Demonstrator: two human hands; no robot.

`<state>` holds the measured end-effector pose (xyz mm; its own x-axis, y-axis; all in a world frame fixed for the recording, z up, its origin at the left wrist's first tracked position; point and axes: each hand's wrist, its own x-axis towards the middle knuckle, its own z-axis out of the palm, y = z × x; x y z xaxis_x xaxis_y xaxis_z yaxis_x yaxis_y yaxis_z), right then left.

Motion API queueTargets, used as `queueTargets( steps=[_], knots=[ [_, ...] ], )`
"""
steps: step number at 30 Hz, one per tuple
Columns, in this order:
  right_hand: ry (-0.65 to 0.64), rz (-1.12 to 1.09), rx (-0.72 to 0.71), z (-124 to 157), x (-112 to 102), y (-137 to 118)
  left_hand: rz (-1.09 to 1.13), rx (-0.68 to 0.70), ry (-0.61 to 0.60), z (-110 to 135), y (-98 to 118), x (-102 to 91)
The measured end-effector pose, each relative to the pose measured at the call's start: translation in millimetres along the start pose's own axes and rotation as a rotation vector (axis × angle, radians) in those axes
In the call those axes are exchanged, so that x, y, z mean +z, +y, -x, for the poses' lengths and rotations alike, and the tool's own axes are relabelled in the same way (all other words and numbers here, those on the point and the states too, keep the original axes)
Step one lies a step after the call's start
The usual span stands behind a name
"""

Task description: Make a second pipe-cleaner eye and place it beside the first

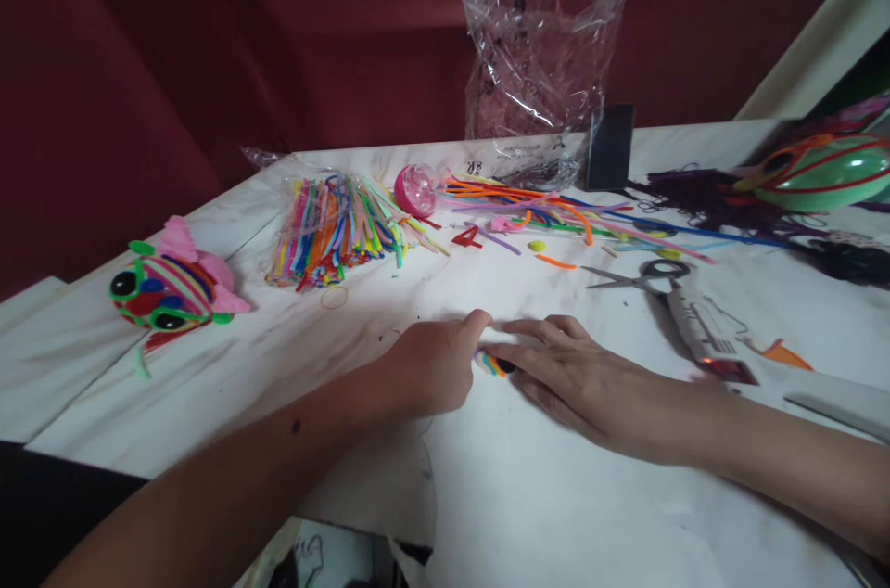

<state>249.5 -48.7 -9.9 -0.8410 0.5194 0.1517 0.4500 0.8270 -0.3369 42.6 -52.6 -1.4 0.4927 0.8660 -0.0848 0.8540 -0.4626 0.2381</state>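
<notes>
My left hand (432, 364) and my right hand (565, 367) meet at the middle of the white table (528, 495). Between their fingertips lies a small multicoloured pipe-cleaner piece (492, 364), striped in several colours. The left hand is curled with its thumb against the piece. Fingers of the right hand lie flat and extended, pressing on the piece from the right. Most of the piece is hidden under the fingers.
A striped pipe-cleaner fish figure (167, 287) sits at far left. A bag of coloured pipe cleaners (334, 231), a pink ball (415, 190), loose pipe cleaners (556, 212), scissors (636, 275), a glue gun (709, 333), a clear plastic bag (546, 50) and a green figure (820, 171) lie behind.
</notes>
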Motion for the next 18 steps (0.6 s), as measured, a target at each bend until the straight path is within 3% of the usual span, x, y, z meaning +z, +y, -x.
queueTargets(
  steps=[4,11,18],
  knots=[
    [0.014,-0.085,0.034,4,-4,1,0.009,0.004,-0.007,1,1,-1.3],
    [0.210,-0.021,0.144,6,-12,12,0.002,-0.013,-0.002,-1,-1,1.7],
    [0.202,-0.055,0.115,10,-11,13,0.014,0.030,0.001,0,-5,3.2]
  ],
)
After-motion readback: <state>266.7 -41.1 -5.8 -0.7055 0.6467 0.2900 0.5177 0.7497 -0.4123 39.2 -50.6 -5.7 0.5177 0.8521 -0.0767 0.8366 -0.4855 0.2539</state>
